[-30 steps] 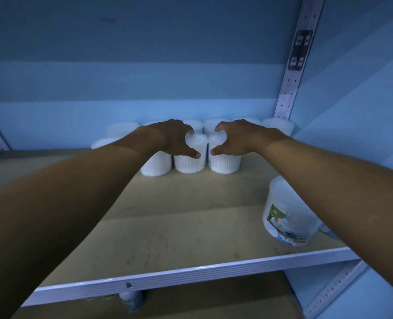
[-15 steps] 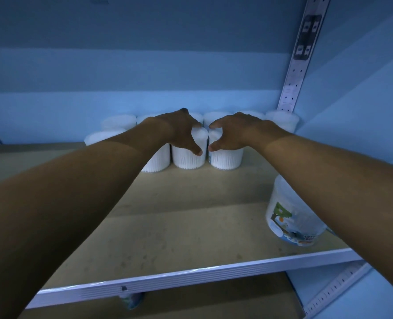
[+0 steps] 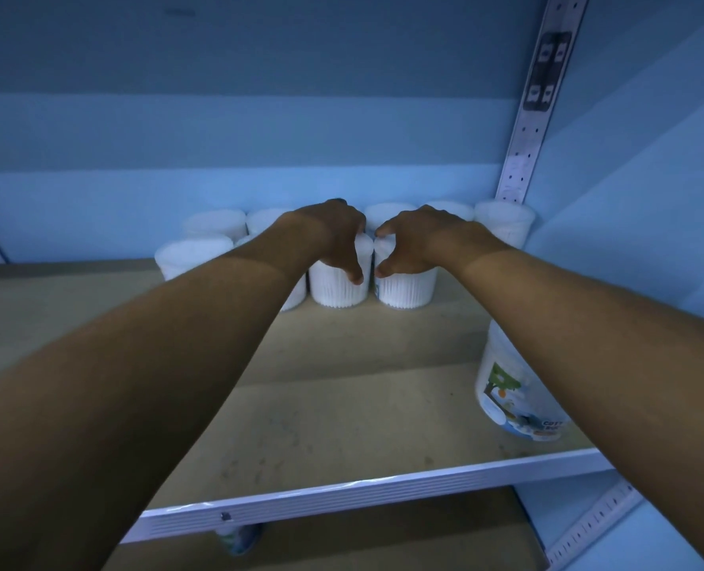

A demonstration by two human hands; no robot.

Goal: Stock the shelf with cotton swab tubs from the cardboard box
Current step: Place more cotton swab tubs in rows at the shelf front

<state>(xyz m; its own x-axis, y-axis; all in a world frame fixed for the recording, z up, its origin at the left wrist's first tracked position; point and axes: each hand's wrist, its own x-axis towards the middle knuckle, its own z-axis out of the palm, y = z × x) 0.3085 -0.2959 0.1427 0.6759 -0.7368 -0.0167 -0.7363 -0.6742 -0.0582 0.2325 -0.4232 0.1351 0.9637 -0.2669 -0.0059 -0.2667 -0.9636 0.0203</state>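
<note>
Several white cotton swab tubs stand in two rows at the back of the tan shelf (image 3: 342, 405). My left hand (image 3: 334, 236) grips one front-row tub (image 3: 334, 288) from above, thumb down its front. My right hand (image 3: 414, 245) grips the neighbouring tub (image 3: 408, 290) the same way, and both tubs stand on the shelf side by side. More tubs sit to the left, one being the far-left tub (image 3: 189, 253), and behind, such as the back-right tub (image 3: 504, 220). The cardboard box is out of view.
A larger labelled tub (image 3: 511, 393) stands at the shelf's right front, partly behind my right forearm. The white shelf lip (image 3: 342, 500) runs across the front. A perforated upright (image 3: 527, 129) rises at the right. Another tub (image 3: 239, 539) shows on the lower shelf.
Both hands have pushed their two tubs a little farther back toward the rear row, and the camera has come slightly closer.
</note>
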